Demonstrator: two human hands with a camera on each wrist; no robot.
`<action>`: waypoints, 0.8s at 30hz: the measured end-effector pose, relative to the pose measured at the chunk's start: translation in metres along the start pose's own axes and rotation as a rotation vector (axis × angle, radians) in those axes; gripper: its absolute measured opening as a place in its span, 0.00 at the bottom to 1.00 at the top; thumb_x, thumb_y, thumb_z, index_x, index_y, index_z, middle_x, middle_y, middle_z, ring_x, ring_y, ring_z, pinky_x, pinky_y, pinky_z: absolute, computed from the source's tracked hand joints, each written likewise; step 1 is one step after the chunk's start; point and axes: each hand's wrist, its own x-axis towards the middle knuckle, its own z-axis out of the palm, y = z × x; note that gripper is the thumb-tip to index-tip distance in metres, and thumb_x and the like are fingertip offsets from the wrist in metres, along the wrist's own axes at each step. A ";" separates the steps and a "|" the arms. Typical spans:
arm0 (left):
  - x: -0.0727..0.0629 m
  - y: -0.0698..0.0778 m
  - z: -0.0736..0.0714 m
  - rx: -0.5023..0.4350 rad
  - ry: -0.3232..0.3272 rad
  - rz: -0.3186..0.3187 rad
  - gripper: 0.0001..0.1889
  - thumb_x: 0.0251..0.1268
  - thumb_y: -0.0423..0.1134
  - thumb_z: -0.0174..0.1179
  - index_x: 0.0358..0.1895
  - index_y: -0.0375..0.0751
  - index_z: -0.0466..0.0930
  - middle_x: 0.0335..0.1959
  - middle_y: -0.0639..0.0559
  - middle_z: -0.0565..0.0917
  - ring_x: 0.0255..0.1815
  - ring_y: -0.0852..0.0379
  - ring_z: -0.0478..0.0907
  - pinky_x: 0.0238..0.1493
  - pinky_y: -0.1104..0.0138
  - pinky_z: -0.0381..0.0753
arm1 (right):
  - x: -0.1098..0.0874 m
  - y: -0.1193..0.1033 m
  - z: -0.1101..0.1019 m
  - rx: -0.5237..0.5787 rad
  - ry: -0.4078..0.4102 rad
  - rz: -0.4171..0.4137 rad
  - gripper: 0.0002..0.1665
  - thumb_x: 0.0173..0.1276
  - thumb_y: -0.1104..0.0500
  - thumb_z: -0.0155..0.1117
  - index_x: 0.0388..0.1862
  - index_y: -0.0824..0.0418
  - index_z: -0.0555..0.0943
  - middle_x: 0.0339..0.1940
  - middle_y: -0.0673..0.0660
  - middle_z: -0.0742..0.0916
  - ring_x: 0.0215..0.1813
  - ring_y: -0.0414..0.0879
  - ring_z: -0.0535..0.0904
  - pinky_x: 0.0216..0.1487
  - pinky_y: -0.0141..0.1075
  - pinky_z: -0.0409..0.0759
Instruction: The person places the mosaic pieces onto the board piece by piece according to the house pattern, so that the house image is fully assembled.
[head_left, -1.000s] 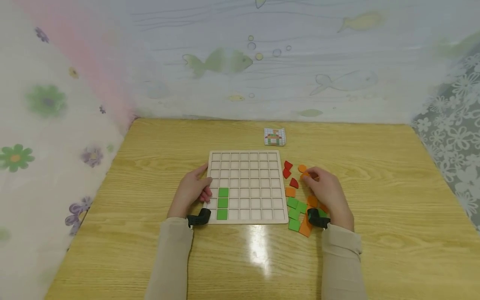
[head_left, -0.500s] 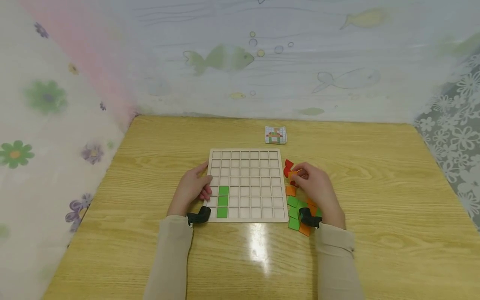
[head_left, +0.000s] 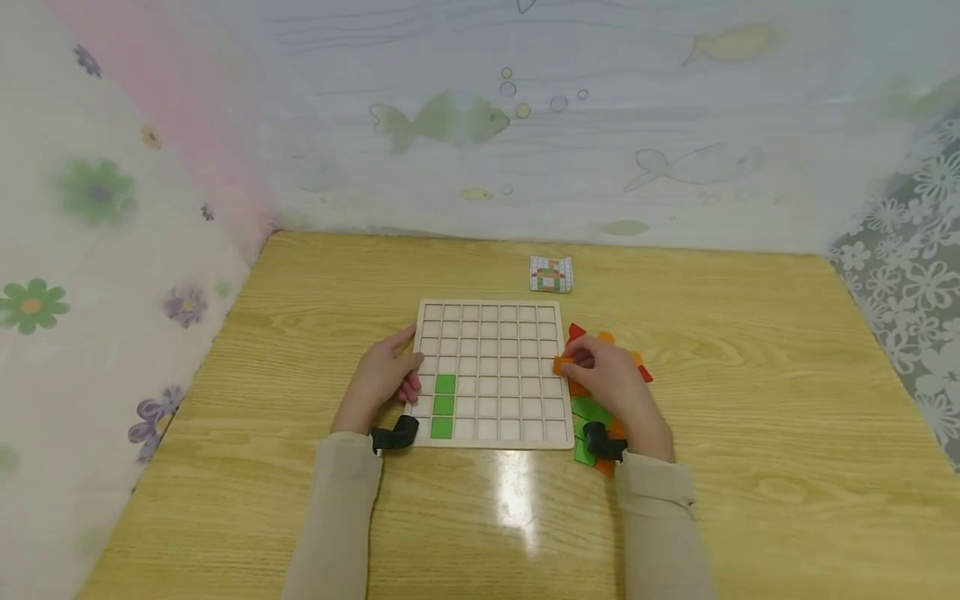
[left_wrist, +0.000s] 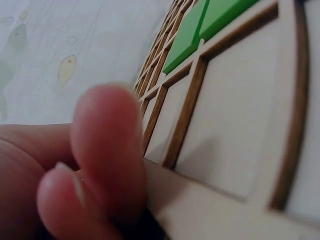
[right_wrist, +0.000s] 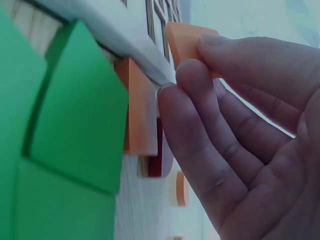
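Note:
A pale wooden grid board (head_left: pixel 500 375) lies on the table, with three green square tiles (head_left: pixel 444 406) in one column near its left side. My left hand (head_left: pixel 385 375) holds the board's left edge, thumb over the rim and the other fingers bent beside it; the left wrist view shows the bent fingers (left_wrist: pixel 107 150) close up against the edge. Between thumb and fingertips my right hand (head_left: pixel 611 375) pinches an orange square tile (right_wrist: pixel 187 42) above the board's right rim. Beneath that hand lie loose green tiles (right_wrist: pixel 80 110), another orange tile (right_wrist: pixel 142 107) and a red piece (head_left: pixel 576 331), partly hidden.
A small printed card (head_left: pixel 551 273) with a coloured grid pattern lies behind the board. More orange pieces (head_left: pixel 606 337) and a red piece (head_left: pixel 647 373) show around the right hand. A painted wall (head_left: pixel 450 167) rises at the table's back edge.
My right hand has moved left and slightly toward me with the orange tile, from the loose pieces to the board's right rim. The left hand has stayed at the board's left edge.

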 end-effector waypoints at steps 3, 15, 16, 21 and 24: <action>0.000 0.000 -0.001 0.002 -0.004 0.003 0.29 0.64 0.42 0.52 0.68 0.61 0.54 0.18 0.39 0.78 0.16 0.47 0.78 0.19 0.61 0.78 | 0.001 -0.004 0.004 -0.012 -0.003 -0.045 0.10 0.61 0.54 0.61 0.42 0.53 0.78 0.35 0.50 0.82 0.38 0.44 0.76 0.40 0.38 0.74; -0.002 0.001 -0.002 -0.006 -0.022 0.010 0.29 0.65 0.41 0.51 0.68 0.60 0.53 0.19 0.39 0.78 0.16 0.47 0.78 0.19 0.62 0.78 | 0.003 -0.027 0.018 -0.126 -0.059 -0.180 0.12 0.62 0.57 0.59 0.45 0.52 0.80 0.35 0.47 0.81 0.35 0.43 0.73 0.39 0.37 0.71; -0.002 0.001 -0.002 -0.006 -0.023 0.011 0.29 0.64 0.41 0.51 0.68 0.59 0.53 0.19 0.39 0.78 0.16 0.47 0.78 0.19 0.62 0.78 | 0.003 -0.028 0.019 -0.129 -0.064 -0.181 0.11 0.62 0.57 0.59 0.44 0.52 0.79 0.34 0.47 0.80 0.34 0.43 0.72 0.39 0.36 0.71; -0.001 0.000 -0.002 -0.010 -0.023 0.007 0.29 0.64 0.41 0.51 0.68 0.60 0.53 0.18 0.39 0.78 0.16 0.47 0.77 0.18 0.61 0.78 | 0.002 -0.034 0.024 -0.129 -0.085 -0.190 0.10 0.61 0.56 0.60 0.43 0.51 0.79 0.31 0.46 0.80 0.34 0.41 0.73 0.38 0.34 0.71; -0.001 0.000 -0.002 -0.015 -0.023 0.007 0.29 0.64 0.41 0.51 0.68 0.60 0.53 0.18 0.39 0.78 0.16 0.47 0.77 0.18 0.61 0.78 | 0.001 -0.037 0.028 -0.128 -0.098 -0.190 0.11 0.61 0.56 0.60 0.43 0.51 0.79 0.30 0.45 0.80 0.34 0.41 0.72 0.38 0.34 0.71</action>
